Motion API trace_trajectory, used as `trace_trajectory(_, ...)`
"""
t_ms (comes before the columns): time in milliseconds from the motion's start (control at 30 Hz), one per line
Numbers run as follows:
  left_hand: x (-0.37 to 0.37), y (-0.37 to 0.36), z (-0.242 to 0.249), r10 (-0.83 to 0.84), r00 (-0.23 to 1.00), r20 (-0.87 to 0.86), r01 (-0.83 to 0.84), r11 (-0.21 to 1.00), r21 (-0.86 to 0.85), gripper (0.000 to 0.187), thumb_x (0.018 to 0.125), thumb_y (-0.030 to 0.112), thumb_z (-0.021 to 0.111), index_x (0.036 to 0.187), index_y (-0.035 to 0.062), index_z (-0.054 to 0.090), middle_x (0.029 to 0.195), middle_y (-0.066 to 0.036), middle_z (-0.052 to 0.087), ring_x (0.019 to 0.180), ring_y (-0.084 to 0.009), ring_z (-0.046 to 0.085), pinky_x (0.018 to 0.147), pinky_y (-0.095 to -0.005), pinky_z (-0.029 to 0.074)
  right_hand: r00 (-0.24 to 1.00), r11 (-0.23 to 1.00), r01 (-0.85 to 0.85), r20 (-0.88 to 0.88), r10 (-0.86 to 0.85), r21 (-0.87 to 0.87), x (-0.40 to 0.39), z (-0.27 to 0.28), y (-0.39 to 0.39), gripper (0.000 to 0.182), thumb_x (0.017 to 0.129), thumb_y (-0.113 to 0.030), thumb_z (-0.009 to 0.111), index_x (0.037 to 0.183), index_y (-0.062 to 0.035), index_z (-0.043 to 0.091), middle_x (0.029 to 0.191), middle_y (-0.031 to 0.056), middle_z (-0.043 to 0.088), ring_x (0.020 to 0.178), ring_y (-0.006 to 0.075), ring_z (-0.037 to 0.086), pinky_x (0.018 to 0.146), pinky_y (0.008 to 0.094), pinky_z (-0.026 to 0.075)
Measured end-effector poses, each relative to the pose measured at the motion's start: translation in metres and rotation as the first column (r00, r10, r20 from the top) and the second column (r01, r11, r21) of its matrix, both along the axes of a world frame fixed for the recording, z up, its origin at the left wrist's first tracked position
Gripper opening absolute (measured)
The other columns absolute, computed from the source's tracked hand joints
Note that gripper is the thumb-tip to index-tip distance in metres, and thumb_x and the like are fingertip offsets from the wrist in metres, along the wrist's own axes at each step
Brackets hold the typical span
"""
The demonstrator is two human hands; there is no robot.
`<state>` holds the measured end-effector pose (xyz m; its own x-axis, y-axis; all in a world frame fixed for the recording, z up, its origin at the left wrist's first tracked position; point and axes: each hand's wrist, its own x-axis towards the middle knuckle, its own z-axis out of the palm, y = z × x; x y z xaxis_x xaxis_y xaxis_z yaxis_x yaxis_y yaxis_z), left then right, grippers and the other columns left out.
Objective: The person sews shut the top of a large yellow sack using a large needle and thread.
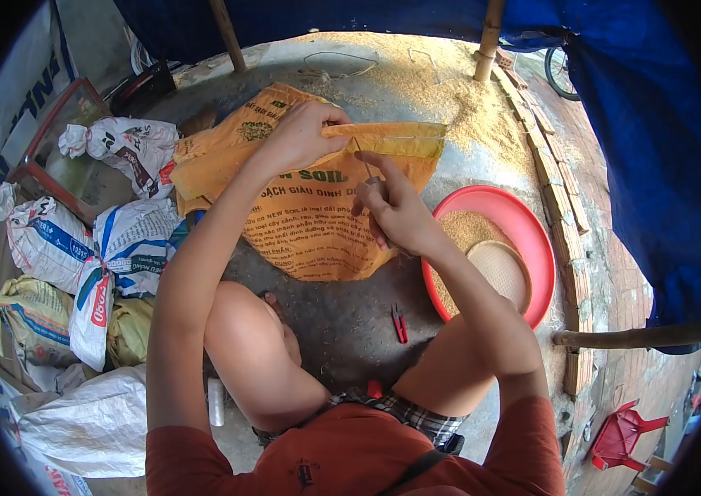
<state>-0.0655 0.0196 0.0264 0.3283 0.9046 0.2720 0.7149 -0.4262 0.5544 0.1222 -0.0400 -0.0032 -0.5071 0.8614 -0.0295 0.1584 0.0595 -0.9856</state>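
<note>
Orange printed sack (305, 223) held in front

Beyond red-and-black snips (400, 325) on grey concrete (342, 326), the right hand (402, 212) angles inward, curled round a slender metal-shafted tool (369, 172), index finger extended. Slightly farther, the left hand (299, 136), wrist bent, clamps the sack's folded edge.

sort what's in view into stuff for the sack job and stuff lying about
Likely the job:
orange sack, edge in left hand
pointed tool in right hand
red snips

Seemingly just lying about:
red tray of grain
white sacks
red stool
</note>
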Motion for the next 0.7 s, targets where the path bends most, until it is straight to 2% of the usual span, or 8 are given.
trace_trajectory(267, 0.000, 0.000, 0.001, -0.031, 0.999, 0.007, 0.031, 0.999, -0.024, 0.027, 0.074, 0.015, 0.066, 0.097, -0.0003, 0.065, 0.090, -0.017, 0.066, 0.085, -0.0284, 0.063, 0.079, -0.0364, 0.048, 0.999, 1.000, 0.018, -0.027, -0.018, 0.004, -0.002, -0.004, 0.000, 0.042, 0.093, -0.013, 0.040, 0.131, 0.0004, 0.030, 0.074, 0.0115, 0.058, 0.038, 0.0100, 0.046, 0.037, 0.0228, 0.038)
trace_trajectory(367, 0.001, -0.002, 0.000, -0.042, 0.999, -0.008, 0.042, 0.999, 0.025, 0.027, 0.075, 0.016, 0.064, 0.096, -0.0005, 0.065, 0.090, -0.017, 0.066, 0.083, -0.0283, 0.063, 0.077, -0.0365, 0.048, 0.993, 0.996, 0.013, -0.114, -0.023, -0.091, -0.002, -0.005, 0.002, 0.040, 0.093, -0.015, 0.042, 0.130, -0.0008, 0.033, 0.075, 0.0099, 0.057, 0.037, 0.0083, 0.043, 0.035, 0.0207, 0.036)
trace_trajectory(433, 0.002, -0.002, -0.001, -0.038, 0.999, -0.028, 0.040, 0.997, 0.068, 0.026, 0.076, 0.016, 0.063, 0.096, -0.0006, 0.065, 0.091, -0.017, 0.066, 0.083, -0.0283, 0.063, 0.076, -0.0366, 0.048, 0.943, 0.929, -0.064, -0.327, -0.063, -0.365, 0.000, 0.002, 0.002, 0.039, 0.094, -0.018, 0.043, 0.129, -0.0025, 0.037, 0.076, 0.0077, 0.055, 0.037, 0.0062, 0.041, 0.032, 0.0175, 0.032)
trace_trajectory(467, 0.002, -0.003, -0.002, -0.046, 0.999, -0.004, 0.046, 0.995, 0.085, 0.027, 0.076, 0.016, 0.064, 0.095, -0.0016, 0.064, 0.091, -0.017, 0.065, 0.084, -0.0280, 0.062, 0.078, -0.0360, 0.046, 0.943, 0.929, -0.064, -0.327, -0.064, -0.365, 0.002, 0.000, 0.005, 0.039, 0.094, -0.018, 0.043, 0.129, -0.0025, 0.037, 0.076, 0.0077, 0.055, 0.037, 0.0062, 0.041, 0.032, 0.0175, 0.032)
trace_trajectory(533, 0.003, -0.003, -0.001, -0.054, 0.998, 0.020, 0.051, 0.993, 0.103, 0.027, 0.076, 0.016, 0.065, 0.095, -0.0027, 0.064, 0.090, -0.016, 0.065, 0.085, -0.0277, 0.060, 0.079, -0.0355, 0.045, 0.721, 0.729, -0.382, -0.677, -0.149, -0.568, 0.007, -0.005, 0.013, 0.038, 0.094, -0.020, 0.044, 0.128, -0.0038, 0.039, 0.076, 0.0063, 0.054, 0.038, 0.0047, 0.041, 0.031, 0.0154, 0.029)
trace_trajectory(667, 0.009, -0.008, 0.001, -0.002, 1.000, -0.001, 0.002, 0.998, 0.056, 0.023, 0.077, 0.016, 0.064, 0.092, -0.0012, 0.066, 0.088, -0.018, 0.065, 0.084, -0.0291, 0.061, 0.077, -0.0358, 0.045, 0.686, 0.712, -0.441, -0.717, -0.125, -0.546, 0.009, -0.007, 0.014, 0.036, 0.095, -0.019, 0.043, 0.126, -0.0025, 0.040, 0.075, 0.0074, 0.055, 0.042, 0.0061, 0.044, 0.031, 0.0184, 0.031)
trace_trajectory(700, 0.010, -0.008, 0.000, -0.001, 1.000, 0.017, 0.000, 0.999, 0.048, 0.022, 0.077, 0.015, 0.063, 0.091, -0.0008, 0.066, 0.087, -0.019, 0.064, 0.083, -0.0296, 0.061, 0.076, -0.0360, 0.045, 0.901, 0.916, -0.177, -0.434, 0.004, -0.359, 0.005, -0.006, 0.009, 0.035, 0.095, -0.019, 0.043, 0.125, -0.0021, 0.041, 0.074, 0.0075, 0.056, 0.043, 0.0068, 0.046, 0.032, 0.0200, 0.032)
